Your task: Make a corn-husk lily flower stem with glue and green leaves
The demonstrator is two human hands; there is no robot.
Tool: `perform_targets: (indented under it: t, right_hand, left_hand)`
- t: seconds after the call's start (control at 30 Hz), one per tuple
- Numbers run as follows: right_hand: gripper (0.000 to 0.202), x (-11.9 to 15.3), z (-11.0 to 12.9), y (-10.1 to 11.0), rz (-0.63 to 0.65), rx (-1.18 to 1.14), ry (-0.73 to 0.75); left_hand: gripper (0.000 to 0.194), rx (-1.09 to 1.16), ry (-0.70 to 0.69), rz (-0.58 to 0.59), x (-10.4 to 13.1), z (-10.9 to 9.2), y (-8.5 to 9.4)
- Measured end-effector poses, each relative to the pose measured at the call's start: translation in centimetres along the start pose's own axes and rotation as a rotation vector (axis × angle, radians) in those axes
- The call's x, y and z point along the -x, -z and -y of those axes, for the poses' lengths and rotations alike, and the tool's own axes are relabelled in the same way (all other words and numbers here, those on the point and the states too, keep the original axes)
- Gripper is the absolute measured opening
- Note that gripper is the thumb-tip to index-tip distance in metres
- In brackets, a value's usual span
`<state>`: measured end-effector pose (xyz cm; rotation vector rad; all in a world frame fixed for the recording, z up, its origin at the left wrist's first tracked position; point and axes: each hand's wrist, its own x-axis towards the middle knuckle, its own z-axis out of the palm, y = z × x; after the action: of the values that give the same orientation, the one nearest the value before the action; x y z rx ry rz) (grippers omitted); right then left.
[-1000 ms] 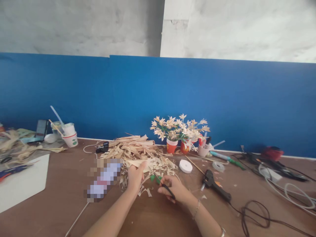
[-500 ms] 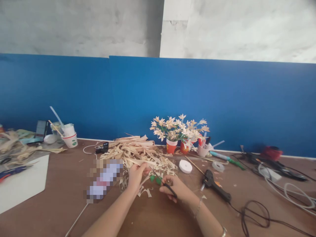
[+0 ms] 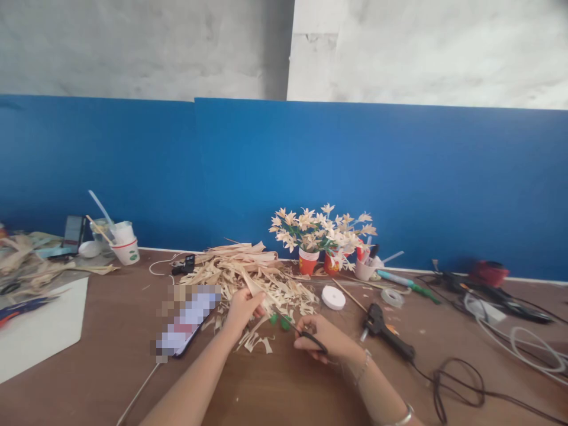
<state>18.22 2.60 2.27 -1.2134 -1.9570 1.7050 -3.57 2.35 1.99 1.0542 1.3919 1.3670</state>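
Observation:
My left hand [image 3: 243,310] pinches a pale strip of dried husk [image 3: 251,285], which stands up from the fingers at a slant. Dark-handled scissors [image 3: 314,339] are in my right hand [image 3: 320,336], fingers through the handle, blades pointing left toward the strip. Whether the blades touch it is too blurred to tell. Beyond both hands spreads a heap of husk strips and scraps [image 3: 248,260]. Small green pieces [image 3: 284,322] lie between the hands, partly behind the scissors.
Husk flowers [image 3: 310,225] stand in red paper cups [image 3: 307,262] at the back. A white tape roll [image 3: 333,297], a clear tape roll [image 3: 393,297] and a glue gun [image 3: 386,332] with its cord lie right. A phone [image 3: 189,322] is left, near a white cup [image 3: 126,251].
My right hand has drawn back to the right with the scissors. My left hand has shifted slightly left, and the husk strip has swung to a steeper angle.

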Motion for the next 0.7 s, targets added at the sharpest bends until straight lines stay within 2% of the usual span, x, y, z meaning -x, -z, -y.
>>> perform_targets:
  t: [0.17,0.33,0.7]
  right_hand:
    - [0.030,0.20,0.16,0.29,0.037,0.017,0.001]
    - [0.030,0.34,0.23,0.45,0.040,0.031,-0.039]
    - [0.023,0.17,-0.13,0.13,0.051,0.042,0.007]
  left_hand:
    - [0.014,-0.025,0.024,0.067,-0.02,0.25,-0.02]
    - [0.014,-0.026,0.039,0.074,-0.09,0.22,0.12]
    - [0.018,-0.023,0.091,0.170,0.36,0.19,-0.13]
